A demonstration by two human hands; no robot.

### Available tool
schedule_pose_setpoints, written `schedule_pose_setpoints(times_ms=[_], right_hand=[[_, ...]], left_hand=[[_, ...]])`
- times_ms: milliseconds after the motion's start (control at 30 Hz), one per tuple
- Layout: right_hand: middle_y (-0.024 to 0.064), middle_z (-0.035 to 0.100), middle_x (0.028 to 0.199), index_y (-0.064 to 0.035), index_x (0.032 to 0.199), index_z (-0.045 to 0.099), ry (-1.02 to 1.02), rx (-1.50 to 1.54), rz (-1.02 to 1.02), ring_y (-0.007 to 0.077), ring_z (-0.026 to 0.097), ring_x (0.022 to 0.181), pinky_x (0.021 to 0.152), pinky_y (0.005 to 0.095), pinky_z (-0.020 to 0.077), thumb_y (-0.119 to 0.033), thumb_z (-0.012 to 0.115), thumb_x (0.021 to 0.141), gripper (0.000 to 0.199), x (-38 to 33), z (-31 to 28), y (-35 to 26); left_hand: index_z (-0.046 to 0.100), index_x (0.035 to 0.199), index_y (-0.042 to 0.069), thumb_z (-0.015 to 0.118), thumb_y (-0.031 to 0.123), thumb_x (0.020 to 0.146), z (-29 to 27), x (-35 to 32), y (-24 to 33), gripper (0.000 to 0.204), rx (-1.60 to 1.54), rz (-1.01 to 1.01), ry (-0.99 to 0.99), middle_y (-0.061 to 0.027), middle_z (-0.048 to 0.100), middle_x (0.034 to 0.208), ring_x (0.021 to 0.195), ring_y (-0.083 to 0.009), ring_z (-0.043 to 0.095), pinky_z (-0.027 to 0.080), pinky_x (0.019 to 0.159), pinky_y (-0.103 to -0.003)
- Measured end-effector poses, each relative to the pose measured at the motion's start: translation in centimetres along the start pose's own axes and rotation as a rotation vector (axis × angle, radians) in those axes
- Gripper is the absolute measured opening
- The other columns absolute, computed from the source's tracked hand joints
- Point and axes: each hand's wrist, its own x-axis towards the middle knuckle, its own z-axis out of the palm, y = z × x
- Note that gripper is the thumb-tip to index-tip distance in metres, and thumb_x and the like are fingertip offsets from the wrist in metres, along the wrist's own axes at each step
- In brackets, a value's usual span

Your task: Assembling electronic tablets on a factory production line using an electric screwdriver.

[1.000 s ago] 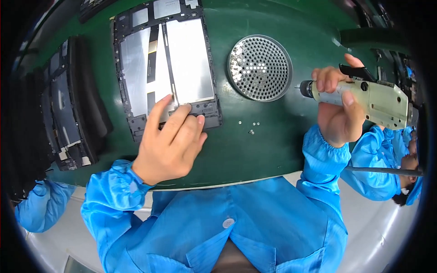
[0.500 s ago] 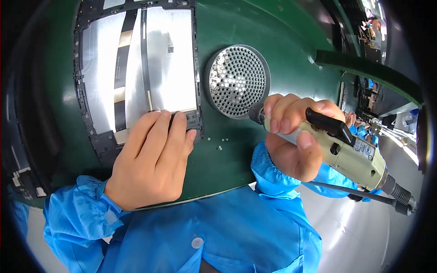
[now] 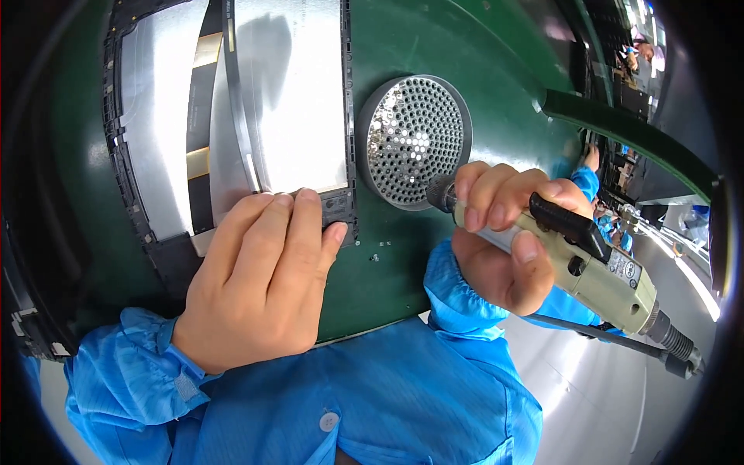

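An open tablet housing [image 3: 163,256] with a black frame and shiny silver back plate [image 3: 298,132] lies at the left, slightly tilted. My left hand [image 3: 260,279] rests palm down on its lower edge. Its fingertips press at the lower end of a thin dark flat cable [image 3: 238,101]; what lies under them is hidden. My right hand [image 3: 511,232] is wrapped round a pale green electric screwdriver [image 3: 608,287] with a black lever. The screwdriver's dark knurled nose [image 3: 442,192] points left, at the lower right rim of a round screw tray [image 3: 467,124]; its bit does not show.
Small screws sit in some holes of the tray's perforated plate. A few tiny clear bits [image 3: 375,257] lie on the green work mat [image 3: 418,39] below the tray. A dark green bar [image 3: 635,128] curves across the right. Another person's hand [image 3: 592,157] shows beyond it.
The tablet housing appears larger and lower in view, and a dark shadow or reflection now falls on its plate. Both hands keep their hold nearly unchanged. Another person's hand has appeared at the right.
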Motion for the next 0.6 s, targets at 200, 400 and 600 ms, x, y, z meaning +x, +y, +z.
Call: schedule_pose_setpoints(times_ms=[200, 400, 600], right_hand=[[0.013, 0.055, 0.08, -0.0042, 0.117, 0.045, -0.019, 0.007, -0.008, 0.0225, 0.054, 0.065, 0.062, 0.0404, 0.0447, -0.009, 0.062, 0.079, 0.042, -0.2, 0.0, 0.1], [0.012, 0.055, 0.081, -0.0045, 0.118, 0.044, 0.004, -0.002, 0.017, 0.0224, 0.054, 0.066, 0.062, 0.0401, 0.0445, -0.008, 0.063, 0.08, 0.043, -0.2, -0.1, 0.0], [0.0102, 0.054, 0.079, -0.0063, 0.123, 0.043, -0.057, -0.013, -0.068, 0.0211, 0.053, 0.063, 0.061, 0.0403, 0.0434, -0.014, 0.061, 0.083, 0.045, 0.1, 0.0, -1.8]], left_hand=[[0.07, 0.086, -0.008, 0.072, 0.013, 0.08, -0.1, 0.1, -0.3, 0.022, -0.012, 0.007, 0.005, -0.0177, 0.068, 0.093, 0.089, -0.0285, 0.062, 0.054, 0.084, -0.039], [0.071, 0.09, -0.007, 0.07, 0.013, 0.081, -1.0, 0.0, -0.9, 0.022, 0.046, 0.093, -0.079, -0.0178, 0.068, 0.099, 0.095, -0.0293, 0.063, 0.052, 0.09, -0.039], [0.072, 0.102, 0.005, 0.067, 0.005, 0.078, -0.9, -1.0, -1.1, 0.024, -0.049, 0.074, -0.101, -0.021, 0.064, 0.114, 0.109, -0.033, 0.059, 0.046, 0.099, -0.045]])
